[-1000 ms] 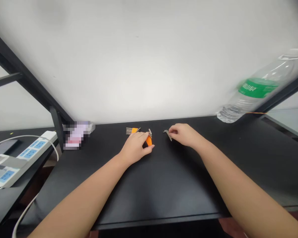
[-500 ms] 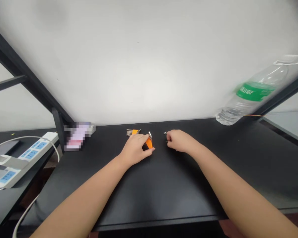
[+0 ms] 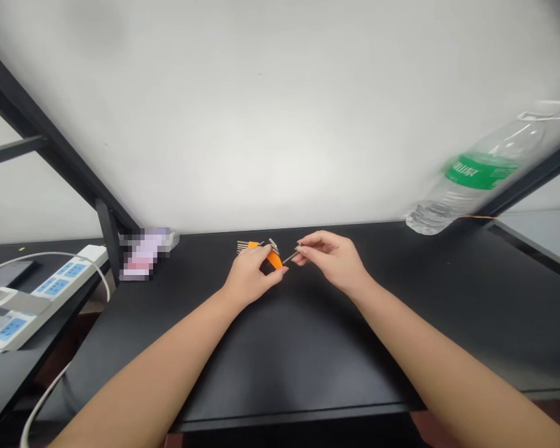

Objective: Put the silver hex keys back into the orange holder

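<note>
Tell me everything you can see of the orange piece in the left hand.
The orange piece looks like plastic. Its exposed part slants from the left hand's index finger down toward the thumb, with short, shiny metal pieces by its upper end. The hand grips it over the black tabletop and hides the rest; whether it rests there is unclear. A thin metal rod in the right hand points toward its lower end; contact is too small to tell.

Black tabletop (image 3: 280, 354), orange holder (image 3: 253, 244), green-labelled bottle (image 3: 481, 170), pixelated item (image 3: 142, 256).
</note>
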`<state>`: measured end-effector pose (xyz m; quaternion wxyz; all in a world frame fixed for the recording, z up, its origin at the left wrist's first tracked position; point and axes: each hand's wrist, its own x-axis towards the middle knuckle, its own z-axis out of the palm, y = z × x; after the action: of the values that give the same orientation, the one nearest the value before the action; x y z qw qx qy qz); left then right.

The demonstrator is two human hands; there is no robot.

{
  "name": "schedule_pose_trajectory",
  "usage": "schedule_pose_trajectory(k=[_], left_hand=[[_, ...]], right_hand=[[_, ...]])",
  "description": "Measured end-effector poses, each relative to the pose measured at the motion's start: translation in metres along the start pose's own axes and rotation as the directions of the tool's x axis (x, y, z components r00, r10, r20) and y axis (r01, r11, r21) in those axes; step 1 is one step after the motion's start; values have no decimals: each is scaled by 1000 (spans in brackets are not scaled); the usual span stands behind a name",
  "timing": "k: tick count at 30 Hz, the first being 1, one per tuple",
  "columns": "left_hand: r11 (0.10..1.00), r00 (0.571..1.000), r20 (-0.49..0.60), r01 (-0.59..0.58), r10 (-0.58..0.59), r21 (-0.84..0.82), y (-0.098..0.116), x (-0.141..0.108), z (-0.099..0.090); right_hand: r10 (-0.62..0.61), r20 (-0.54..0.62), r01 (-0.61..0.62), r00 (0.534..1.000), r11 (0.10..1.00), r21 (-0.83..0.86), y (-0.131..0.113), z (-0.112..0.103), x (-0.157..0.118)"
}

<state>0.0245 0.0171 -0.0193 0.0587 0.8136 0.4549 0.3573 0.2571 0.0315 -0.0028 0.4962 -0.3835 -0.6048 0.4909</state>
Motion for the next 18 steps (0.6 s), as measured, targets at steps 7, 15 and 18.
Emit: schedule_pose_trajectory(k=[7,15,18], left_hand=[[1000,1000,28,5,-5,-4,1,0,0],[1000,999,36,3,-3,22,1,0,-1],[999,999,40,-8,6,43,2,0,-1]], right_hand=[[-223,-88,206,971,963,-172,-3,16,-9],[-136,-70,126,988,982,-140,-2,19,-9],[-85,-76,72,993,985,-159,2,18,-8]])
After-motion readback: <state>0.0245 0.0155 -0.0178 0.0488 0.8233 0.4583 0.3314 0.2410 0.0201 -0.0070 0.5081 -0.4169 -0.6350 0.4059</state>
